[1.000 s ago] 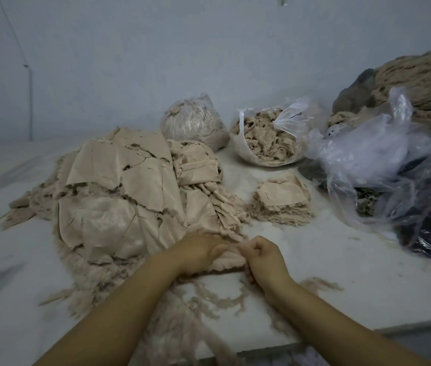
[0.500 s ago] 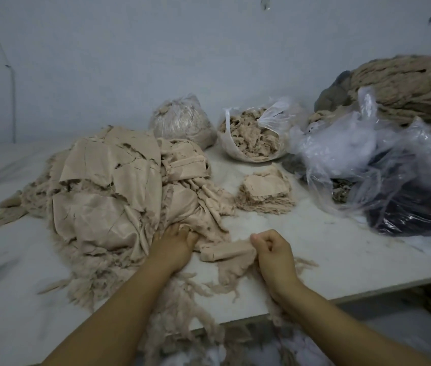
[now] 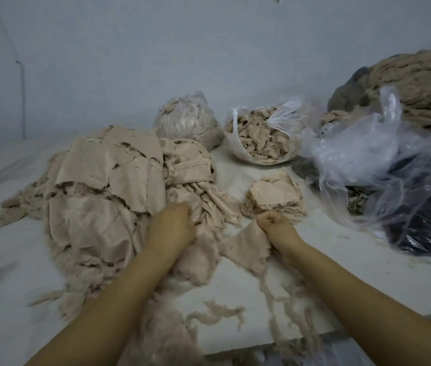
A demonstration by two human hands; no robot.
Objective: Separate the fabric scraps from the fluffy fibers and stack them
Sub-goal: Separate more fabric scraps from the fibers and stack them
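The left hand (image 3: 173, 223) is digging into the near edge of the big heap of beige fabric (image 3: 103, 180), its fingers curling round a fold of the cloth. The right hand (image 3: 275, 227) is clenching a single fabric scrap (image 3: 246, 247), which is hanging down from the fist onto the white desk (image 3: 354, 273), with fluffy fibers (image 3: 285, 307) trailing from its lower edge toward the desk's front rim. More loose fiber (image 3: 219, 311) is lying on the desk between the two forearms.

Just beyond the right hand, a small stack of scraps (image 3: 272, 192) is sitting flat on the desk, apart from the big heap. Behind it, an open plastic bag of fibers (image 3: 259, 140) is standing against the wall, and beside that, to the left, a closed clear bag (image 3: 188, 122) is holding more of the same stuff. On the right, crumpled clear plastic (image 3: 367, 159) is lying over a dark bundle (image 3: 426, 233), with a large roll of brownish cord (image 3: 415, 83) resting behind it.

No writing, label or brand is showing on any bag or cloth.
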